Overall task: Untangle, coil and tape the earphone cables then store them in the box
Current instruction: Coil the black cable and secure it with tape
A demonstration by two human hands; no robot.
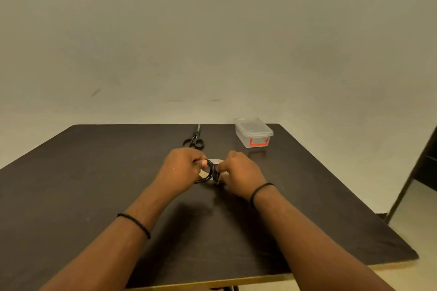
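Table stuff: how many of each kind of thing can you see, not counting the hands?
Coiled black earphone cable, held between the left hand and right hand: 1
Tape roll, mostly hidden behind the hands: 1
Black scissors: 1
Clear plastic box with red latch, lid on: 1
Total: 4

A dark brown table (94, 184) carries black-handled scissors (194, 140) at about twelve o'clock near the far edge, a lidded clear plastic box (253, 132) with a red latch at one o'clock, and a partly hidden tape roll (215, 162) at centre.
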